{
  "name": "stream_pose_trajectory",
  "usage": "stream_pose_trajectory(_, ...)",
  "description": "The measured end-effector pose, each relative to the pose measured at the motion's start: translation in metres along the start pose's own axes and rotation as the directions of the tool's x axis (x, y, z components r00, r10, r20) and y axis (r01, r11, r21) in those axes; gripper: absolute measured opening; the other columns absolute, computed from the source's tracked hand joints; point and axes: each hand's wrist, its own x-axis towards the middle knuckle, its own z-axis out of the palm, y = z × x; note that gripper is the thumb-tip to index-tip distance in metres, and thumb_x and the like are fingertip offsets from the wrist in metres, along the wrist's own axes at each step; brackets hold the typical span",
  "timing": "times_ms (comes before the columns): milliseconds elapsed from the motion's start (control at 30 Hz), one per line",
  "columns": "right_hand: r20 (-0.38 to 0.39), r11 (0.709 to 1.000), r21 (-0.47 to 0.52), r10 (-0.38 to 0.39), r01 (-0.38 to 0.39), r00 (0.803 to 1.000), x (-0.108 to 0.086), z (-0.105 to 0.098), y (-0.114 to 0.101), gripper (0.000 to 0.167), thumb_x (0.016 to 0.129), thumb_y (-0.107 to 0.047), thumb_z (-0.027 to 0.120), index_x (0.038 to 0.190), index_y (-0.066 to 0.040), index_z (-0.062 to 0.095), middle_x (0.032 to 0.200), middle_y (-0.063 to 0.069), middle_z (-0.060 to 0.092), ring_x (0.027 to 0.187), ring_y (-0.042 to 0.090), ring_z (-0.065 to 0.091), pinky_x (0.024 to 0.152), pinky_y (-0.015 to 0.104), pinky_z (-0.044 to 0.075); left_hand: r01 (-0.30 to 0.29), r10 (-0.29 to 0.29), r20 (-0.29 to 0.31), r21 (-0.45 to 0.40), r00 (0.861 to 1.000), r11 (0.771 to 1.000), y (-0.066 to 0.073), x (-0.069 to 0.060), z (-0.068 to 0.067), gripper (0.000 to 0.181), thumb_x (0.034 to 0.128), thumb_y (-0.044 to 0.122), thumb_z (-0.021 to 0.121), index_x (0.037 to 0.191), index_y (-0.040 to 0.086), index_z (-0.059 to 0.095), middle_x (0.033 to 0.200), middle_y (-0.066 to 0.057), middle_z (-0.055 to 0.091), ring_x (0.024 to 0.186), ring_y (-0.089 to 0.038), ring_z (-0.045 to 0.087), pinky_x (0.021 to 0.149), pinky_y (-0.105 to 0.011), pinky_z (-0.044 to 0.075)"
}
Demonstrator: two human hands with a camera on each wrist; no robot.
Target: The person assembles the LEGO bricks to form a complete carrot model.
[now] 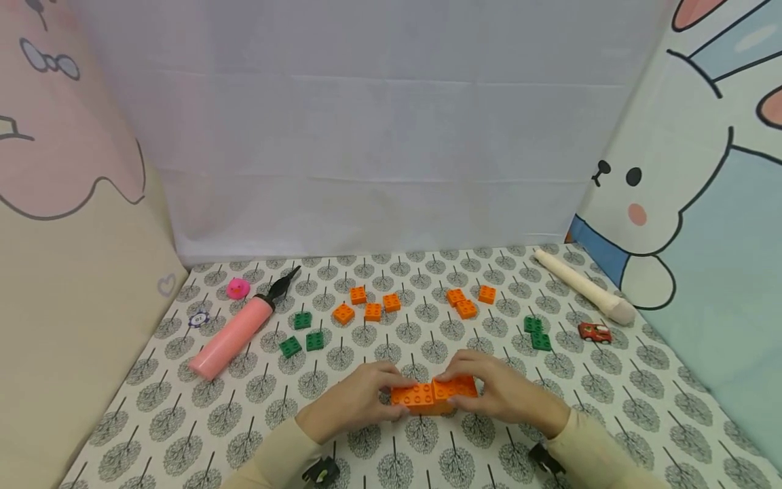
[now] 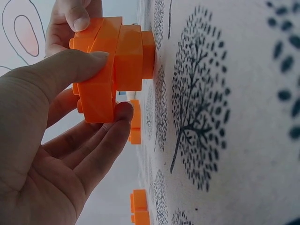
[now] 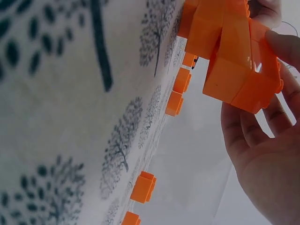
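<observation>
Between the two hands, near the front of the table, stands a stack of orange toy bricks (image 1: pixel 421 396), several layers high and narrower toward the table in the left wrist view. My left hand (image 1: pixel 363 394) grips the left end of its top layers, thumb (image 2: pixel 79 65) on the near side and fingers beneath and behind. With thumb and fingers, my right hand (image 1: pixel 504 394) holds an orange brick (image 3: pixel 262 79) at the right end, which sits higher than the left part. A slanted gap shows in the right wrist view, so whether that brick is fully seated I cannot tell.
Loose orange bricks (image 1: pixel 373 312) lie behind the hands, with more orange bricks (image 1: pixel 466 309) to their right. Green bricks (image 1: pixel 290 347) lie on both sides. A pink pump (image 1: pixel 235 336), pink duck (image 1: pixel 237 288) and poker chip (image 1: pixel 198 319) are left; a white stick (image 1: pixel 580 283) and red toy car (image 1: pixel 594 332) right.
</observation>
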Motion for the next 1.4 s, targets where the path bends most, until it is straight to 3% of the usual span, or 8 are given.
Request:
stream_pose_trajectory(433,0.012,0.998,0.065,-0.005,0.004,1.000,0.001,0.003,0.006,0.033,0.090,-0.022,0.073,0.123,-0.020,0.070,0.110,-0.013,0.064,0.101,0.007,0.059,0.089,0.033,0.053,-0.021,0.021,-0.019,-0.001,1.000,1.000,-0.004,0.000,0.002,0.045,0.0843,0.032,0.077,0.128,0.022,0.069,0.108,0.011,0.065,0.091,0.001,0.056,0.079,-0.018,0.051)
stream_pose_trajectory(767,0.038,0.997,-0.079,0.004,-0.001,0.999,-0.003,-0.001,0.002,0.042,0.088,-0.024,0.076,0.129,-0.024,0.067,0.119,-0.013,0.062,0.106,0.007,0.059,0.091,0.033,0.054,-0.031,0.031,0.003,0.032,1.000,0.999,-0.003,0.001,0.000,0.046,0.0872,0.039,0.074,0.129,0.022,0.068,0.112,0.010,0.066,0.096,-0.001,0.057,0.086,-0.021,0.053)
stream_pose_trajectory(900,0.048,0.996,-0.094,-0.001,0.006,0.999,-0.003,-0.001,0.002,0.042,0.089,-0.024,0.075,0.129,-0.024,0.066,0.120,-0.012,0.061,0.106,0.007,0.059,0.091,0.033,0.055,0.005,-0.005,-0.007,0.053,1.000,0.999,-0.004,0.004,-0.006,0.053,0.0898,0.053,0.066,0.130,0.017,0.067,0.118,0.005,0.066,0.102,-0.006,0.061,0.091,-0.026,0.054)
stream_pose_trajectory(967,0.047,0.995,-0.100,-0.001,0.005,0.999,-0.004,-0.001,0.003,0.041,0.089,-0.024,0.075,0.129,-0.024,0.066,0.120,-0.012,0.061,0.106,0.007,0.059,0.090,0.032,0.055,0.063,-0.059,-0.045,0.079,0.997,0.995,-0.006,0.007,-0.011,0.058,0.0914,0.057,0.061,0.131,0.015,0.065,0.122,0.001,0.066,0.108,-0.012,0.062,0.096,-0.032,0.053)
stream_pose_trajectory(1067,0.042,0.995,-0.099,-0.001,0.005,0.999,-0.004,-0.001,0.003,0.040,0.090,-0.025,0.074,0.129,-0.025,0.066,0.121,-0.012,0.061,0.106,0.006,0.058,0.090,0.032,0.055,0.140,-0.119,-0.158,0.134,0.980,0.981,-0.016,0.014,-0.022,0.053,0.0962,0.048,0.060,0.133,0.010,0.063,0.128,-0.006,0.064,0.115,-0.022,0.061,0.102,-0.039,0.050)
stream_pose_trajectory(1200,0.047,0.996,-0.089,-0.001,0.005,0.999,-0.004,-0.003,0.002,0.039,0.091,-0.026,0.073,0.129,-0.025,0.066,0.121,-0.014,0.061,0.106,0.006,0.058,0.090,0.031,0.055,0.235,-0.170,-0.317,0.179,0.933,0.955,-0.035,0.025,-0.041,0.046,0.0957,0.032,0.067,0.132,0.004,0.061,0.132,-0.016,0.060,0.120,-0.032,0.058,0.103,-0.047,0.049)
stream_pose_trajectory(1300,0.056,0.996,-0.085,-0.003,0.008,0.998,-0.003,-0.003,0.003,0.039,0.091,-0.026,0.073,0.129,-0.026,0.065,0.121,-0.014,0.061,0.106,0.005,0.058,0.089,0.030,0.055,0.307,-0.217,-0.388,0.185,0.896,0.934,-0.052,0.032,-0.049,0.046,0.0942,0.025,0.069,0.131,0.000,0.061,0.132,-0.020,0.059,0.117,-0.035,0.059,0.100,-0.048,0.051)
stream_pose_trajectory(1400,0.060,0.996,-0.086,0.003,0.002,0.998,-0.004,-0.002,0.002,0.038,0.091,-0.026,0.073,0.129,-0.026,0.066,0.122,-0.014,0.061,0.106,0.005,0.058,0.089,0.030,0.055,0.382,-0.288,-0.404,0.173,0.868,0.908,-0.068,0.037,-0.052,0.047,0.0930,0.022,0.070,0.133,-0.001,0.060,0.131,-0.023,0.059,0.113,-0.035,0.060,0.094,-0.048,0.054)
